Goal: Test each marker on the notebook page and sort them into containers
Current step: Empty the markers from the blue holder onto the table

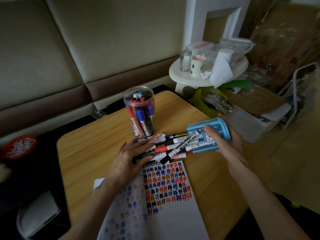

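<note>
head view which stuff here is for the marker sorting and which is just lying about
For the job: clear jar of markers, blue container in the right hand, loose markers under the left hand, notebook page.
Lying about: white stool, glass jar, paper cup, tissue roll.

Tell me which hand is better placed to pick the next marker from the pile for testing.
The left hand. It lies flat on the marker pile, holding nothing, close to the notebook. The right hand grips the tipped blue container.
</note>
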Available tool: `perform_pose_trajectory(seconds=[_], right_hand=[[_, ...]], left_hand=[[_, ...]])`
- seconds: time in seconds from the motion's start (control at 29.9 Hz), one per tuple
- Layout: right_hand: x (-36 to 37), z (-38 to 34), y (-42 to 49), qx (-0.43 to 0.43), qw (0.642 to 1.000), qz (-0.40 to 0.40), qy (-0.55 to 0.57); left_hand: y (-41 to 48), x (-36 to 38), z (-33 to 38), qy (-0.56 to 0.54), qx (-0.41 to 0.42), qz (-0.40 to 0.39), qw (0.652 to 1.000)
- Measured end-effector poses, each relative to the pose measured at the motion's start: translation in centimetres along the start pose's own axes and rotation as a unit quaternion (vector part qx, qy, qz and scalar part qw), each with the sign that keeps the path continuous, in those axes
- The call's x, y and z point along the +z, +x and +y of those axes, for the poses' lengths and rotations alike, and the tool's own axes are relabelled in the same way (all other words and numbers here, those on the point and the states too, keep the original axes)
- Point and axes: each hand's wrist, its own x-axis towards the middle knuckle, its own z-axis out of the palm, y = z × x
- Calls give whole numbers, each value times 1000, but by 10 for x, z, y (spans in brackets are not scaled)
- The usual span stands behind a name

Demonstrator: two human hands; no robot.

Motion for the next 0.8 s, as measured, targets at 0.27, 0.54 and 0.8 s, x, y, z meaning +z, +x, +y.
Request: perform_pose_trajectory(seconds=[0.27, 0.54, 0.8], right_hand=[[-10, -1, 2, 4, 1000, 27, -9], [-14, -2, 2, 7, 999, 35, -6], [-4, -11, -6, -17, 999, 27, 9]], left_hand=[[-3, 1, 8, 28, 13, -4, 1000], [-1, 1, 7, 43, 11, -21, 999], [0, 0, 8, 47, 11, -31, 998]])
